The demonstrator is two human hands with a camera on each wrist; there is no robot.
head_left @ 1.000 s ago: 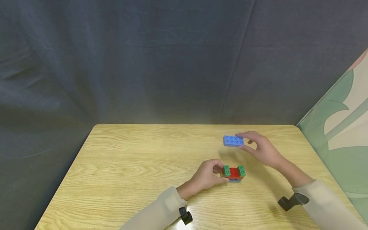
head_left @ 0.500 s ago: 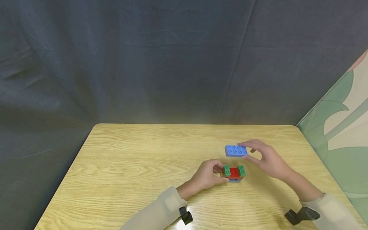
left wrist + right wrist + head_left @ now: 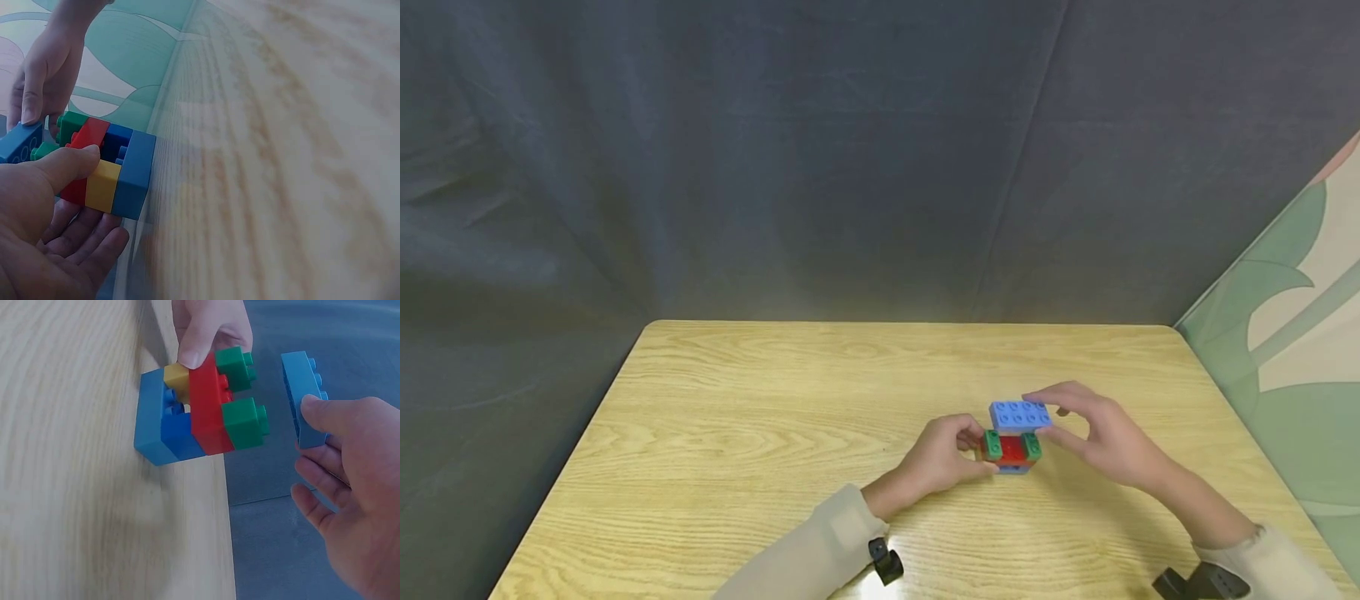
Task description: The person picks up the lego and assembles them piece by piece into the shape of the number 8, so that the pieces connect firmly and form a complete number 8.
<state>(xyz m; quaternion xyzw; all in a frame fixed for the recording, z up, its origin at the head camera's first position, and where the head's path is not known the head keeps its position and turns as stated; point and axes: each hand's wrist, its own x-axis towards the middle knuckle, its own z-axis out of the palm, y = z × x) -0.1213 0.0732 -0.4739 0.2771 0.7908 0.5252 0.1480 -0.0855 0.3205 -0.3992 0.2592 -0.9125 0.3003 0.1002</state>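
From the head view, a blue brick (image 3: 1019,414) is pinched by the right hand (image 3: 1105,446) just above a block stack (image 3: 1011,454), which is gripped by the left hand (image 3: 942,458) on the wooden table (image 3: 737,433). At the left wrist, the stack (image 3: 103,169) is seen clasped between thumb and curled fingers (image 3: 81,234). At the right wrist, the brick (image 3: 303,397) is seen apart from the stack's green studs (image 3: 244,422).
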